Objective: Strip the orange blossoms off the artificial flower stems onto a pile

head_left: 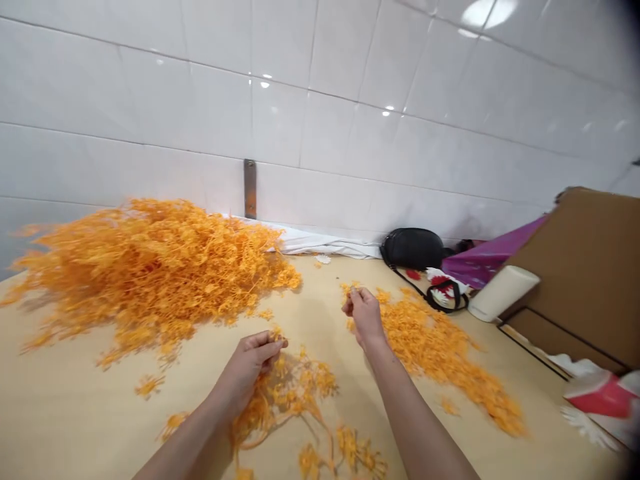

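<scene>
My left hand (253, 363) is pinched shut on an orange plastic sprig (293, 393) that trails down toward the table's near edge. My right hand (364, 313) is closed in a pinch, raised over the left end of a smaller spread of loose orange pieces (440, 353); what its fingertips hold is too small to name. A big heap of orange plastic sprigs (145, 267) lies at the left of the pale wooden table (65, 400), against the wall.
A white tiled wall runs behind the table. A black pouch (413, 248), a purple bag (483, 260), a white cylinder (503, 292) and a brown cardboard box (593, 273) stand at the back right. A red and white item (605, 400) lies at the right edge.
</scene>
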Action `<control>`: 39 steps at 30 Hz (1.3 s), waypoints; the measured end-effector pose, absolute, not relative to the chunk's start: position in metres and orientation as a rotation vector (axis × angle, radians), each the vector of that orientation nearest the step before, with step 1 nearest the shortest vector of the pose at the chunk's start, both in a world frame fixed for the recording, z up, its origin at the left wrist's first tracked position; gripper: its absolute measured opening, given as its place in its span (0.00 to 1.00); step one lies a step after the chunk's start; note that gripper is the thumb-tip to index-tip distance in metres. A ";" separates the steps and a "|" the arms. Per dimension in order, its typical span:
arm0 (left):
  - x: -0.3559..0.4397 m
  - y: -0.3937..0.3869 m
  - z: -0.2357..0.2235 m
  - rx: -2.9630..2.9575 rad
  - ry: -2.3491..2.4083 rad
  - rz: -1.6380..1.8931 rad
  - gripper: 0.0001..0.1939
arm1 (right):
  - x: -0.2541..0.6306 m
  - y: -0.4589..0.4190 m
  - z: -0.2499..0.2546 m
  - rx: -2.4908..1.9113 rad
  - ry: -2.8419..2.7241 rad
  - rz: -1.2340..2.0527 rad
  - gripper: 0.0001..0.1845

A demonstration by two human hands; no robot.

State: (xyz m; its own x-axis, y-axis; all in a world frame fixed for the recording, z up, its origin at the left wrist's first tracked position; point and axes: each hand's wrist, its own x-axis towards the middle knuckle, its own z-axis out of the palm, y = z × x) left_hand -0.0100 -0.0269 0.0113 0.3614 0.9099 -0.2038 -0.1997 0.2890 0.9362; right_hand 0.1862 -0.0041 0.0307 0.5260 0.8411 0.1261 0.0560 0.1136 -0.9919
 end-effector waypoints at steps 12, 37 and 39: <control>0.003 -0.032 0.009 1.048 0.847 0.778 0.10 | 0.169 -0.027 0.028 -1.311 -1.271 1.167 0.11; -0.003 -0.025 0.009 0.695 0.633 0.968 0.08 | 0.177 -0.028 0.026 -1.631 -1.576 0.265 0.12; -0.004 -0.025 0.008 0.676 0.625 0.985 0.08 | 0.160 -0.034 0.030 -1.439 -1.633 0.631 0.14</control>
